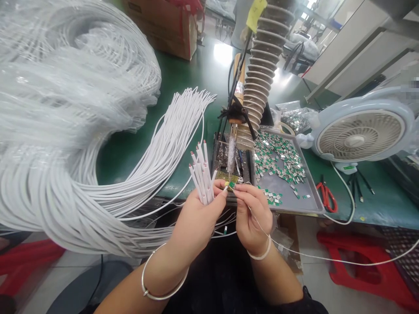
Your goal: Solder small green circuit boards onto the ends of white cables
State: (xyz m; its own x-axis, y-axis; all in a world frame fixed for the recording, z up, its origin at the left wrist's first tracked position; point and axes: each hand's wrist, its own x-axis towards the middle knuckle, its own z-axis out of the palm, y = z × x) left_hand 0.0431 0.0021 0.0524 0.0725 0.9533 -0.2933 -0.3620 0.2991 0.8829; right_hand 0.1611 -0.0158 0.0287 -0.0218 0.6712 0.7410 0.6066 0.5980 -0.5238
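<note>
My left hand (203,218) is closed round a bunch of white cables (203,179) whose stripped ends show reddish tips. Between its thumb and forefinger one cable end points toward a small green circuit board (232,185). My right hand (253,213) pinches that board from the right; a thin pale wire, perhaps solder, also runs from these fingers. Right above the board is the tip of a soldering iron (231,152), held upright on a stand with its wooden handle up. Whether iron, cable and board touch is too small to tell.
A metal tray (284,200) of small boards lies right of the iron, below a ribbed hose (262,74). Red-handled pliers (326,197) and a fan (360,135) stand farther right. A large coil of white cables (65,174) covers the left; a cardboard box (163,26) sits behind.
</note>
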